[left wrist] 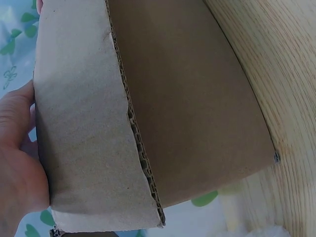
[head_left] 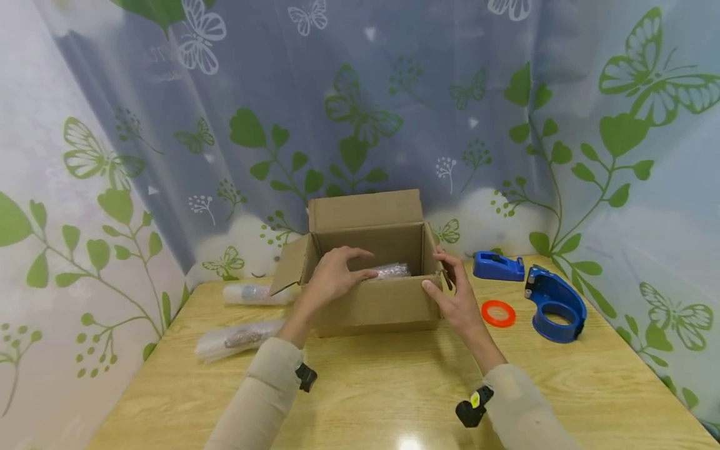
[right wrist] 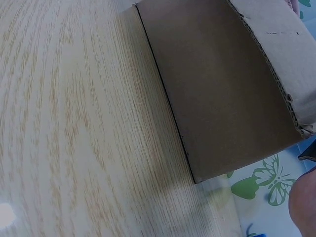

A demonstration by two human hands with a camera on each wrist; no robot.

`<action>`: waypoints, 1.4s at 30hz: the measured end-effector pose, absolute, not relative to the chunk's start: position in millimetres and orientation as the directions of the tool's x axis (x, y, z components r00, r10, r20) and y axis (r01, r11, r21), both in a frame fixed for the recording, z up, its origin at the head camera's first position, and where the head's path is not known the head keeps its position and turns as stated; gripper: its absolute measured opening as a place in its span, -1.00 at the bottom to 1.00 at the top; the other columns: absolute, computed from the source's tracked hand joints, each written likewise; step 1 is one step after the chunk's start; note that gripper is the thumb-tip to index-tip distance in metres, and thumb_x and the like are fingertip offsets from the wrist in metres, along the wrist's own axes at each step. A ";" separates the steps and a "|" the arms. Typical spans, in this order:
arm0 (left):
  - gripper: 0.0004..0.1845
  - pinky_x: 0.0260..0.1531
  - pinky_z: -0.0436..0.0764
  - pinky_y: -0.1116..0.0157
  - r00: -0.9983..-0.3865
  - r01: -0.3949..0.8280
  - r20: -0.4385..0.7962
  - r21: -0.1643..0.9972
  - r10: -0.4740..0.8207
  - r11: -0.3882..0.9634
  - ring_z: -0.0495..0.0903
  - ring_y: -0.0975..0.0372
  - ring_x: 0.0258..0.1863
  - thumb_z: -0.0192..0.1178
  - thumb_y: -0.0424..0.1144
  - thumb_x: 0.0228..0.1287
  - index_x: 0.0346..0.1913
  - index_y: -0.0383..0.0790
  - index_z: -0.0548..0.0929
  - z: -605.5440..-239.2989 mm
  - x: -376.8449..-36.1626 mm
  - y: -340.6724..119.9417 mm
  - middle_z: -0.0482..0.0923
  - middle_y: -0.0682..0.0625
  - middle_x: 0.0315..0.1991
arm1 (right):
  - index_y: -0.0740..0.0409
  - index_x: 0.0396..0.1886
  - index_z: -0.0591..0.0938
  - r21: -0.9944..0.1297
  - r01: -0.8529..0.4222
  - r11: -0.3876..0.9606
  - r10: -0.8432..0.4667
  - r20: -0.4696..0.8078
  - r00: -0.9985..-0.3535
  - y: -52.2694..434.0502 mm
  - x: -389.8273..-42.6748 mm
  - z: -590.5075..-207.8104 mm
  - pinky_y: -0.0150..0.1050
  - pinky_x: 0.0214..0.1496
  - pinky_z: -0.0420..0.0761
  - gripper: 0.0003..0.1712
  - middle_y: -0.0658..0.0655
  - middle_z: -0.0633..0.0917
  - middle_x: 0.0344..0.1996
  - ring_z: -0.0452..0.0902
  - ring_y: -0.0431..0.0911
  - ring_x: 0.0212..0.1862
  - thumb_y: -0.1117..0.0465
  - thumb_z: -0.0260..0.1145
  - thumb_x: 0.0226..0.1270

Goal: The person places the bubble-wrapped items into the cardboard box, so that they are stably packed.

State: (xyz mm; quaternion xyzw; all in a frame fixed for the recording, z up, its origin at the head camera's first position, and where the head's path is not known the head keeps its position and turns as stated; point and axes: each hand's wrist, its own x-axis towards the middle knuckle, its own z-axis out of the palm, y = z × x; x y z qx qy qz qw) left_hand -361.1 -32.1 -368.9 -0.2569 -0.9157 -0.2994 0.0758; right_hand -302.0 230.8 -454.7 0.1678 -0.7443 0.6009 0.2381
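- Right hand (head_left: pixel 458 300), right of the frame's centre, grips the near right corner of an open cardboard box (head_left: pixel 374 312), thumb on the front and fingers round the side; pulling there alone could twist the box on the wooden table (head_left: pixel 365 406).
- Left hand (head_left: pixel 340 275), at the centre, reaches over the box's front edge, fingers loosely extended and spread from the thumb; a firm hold cannot be made out.
- A bubble-wrapped item (head_left: pixel 392 270) sits inside the box, mid-frame, just beyond the left thumb; with room around it, it could slide or knock the walls if the carton tips.
- The front flap (left wrist: pixel 89 123), filling the left wrist view's left half, shows a ragged corrugated edge; leaning on it could crease or tear the board.
- Left flap (head_left: pixel 289 264) and back flap (head_left: pixel 365 210) stand outspread; a sleeve could catch the left one.
- Two clear wrapped bundles, an upper one (head_left: pixel 253 294) and a lower one (head_left: pixel 239 337), lie at centre left beside the left forearm; a sweep of the elbow could roll them.
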 end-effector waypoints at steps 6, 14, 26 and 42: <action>-0.55 0.33 0.51 -0.07 -0.831 0.557 0.345 0.530 0.437 0.640 0.56 -0.01 0.29 0.44 -0.03 0.33 0.22 -0.11 0.74 -367.4 -361.7 -37.4 0.68 -0.03 0.20 | 0.14 0.51 0.31 -0.816 -0.534 0.221 0.037 0.554 -0.832 230.8 -302.2 -453.8 0.19 0.65 0.00 -0.37 0.08 0.17 0.65 0.01 0.04 0.65 0.27 0.30 0.55; -0.55 0.32 0.53 -0.02 -0.810 0.587 0.391 0.549 0.438 0.596 0.59 0.01 0.26 0.42 -0.07 0.35 0.22 -0.16 0.72 -365.7 -358.7 -53.7 0.69 -0.05 0.18 | 0.12 0.50 0.33 -0.816 -0.544 0.196 0.040 0.561 -0.827 231.1 -303.2 -454.8 0.18 0.66 0.00 -0.38 0.10 0.18 0.64 0.02 0.08 0.65 0.31 0.30 0.54; -0.57 0.15 0.59 -0.05 -0.794 0.607 0.424 0.573 0.435 0.550 0.58 0.02 0.15 0.44 -0.14 0.33 0.22 -0.16 0.72 -350.0 -346.7 -93.1 0.67 -0.06 0.22 | 0.20 0.50 0.30 -0.816 -0.539 0.208 0.041 0.558 -0.829 231.0 -304.0 -455.9 0.21 0.65 0.00 -0.36 0.10 0.17 0.65 0.01 0.07 0.65 0.30 0.31 0.54; -0.44 0.27 0.50 -0.26 -0.860 0.509 0.345 0.614 0.375 0.603 0.48 -0.28 0.34 0.39 -0.04 0.39 0.39 -0.09 0.60 -343.7 -343.2 -153.3 0.44 -0.14 0.47 | 0.08 0.53 0.33 -0.800 -0.559 0.218 0.044 0.580 -0.813 232.6 -300.8 -459.0 0.21 0.61 0.10 -0.33 0.14 0.23 0.61 0.11 0.09 0.60 0.34 0.32 0.51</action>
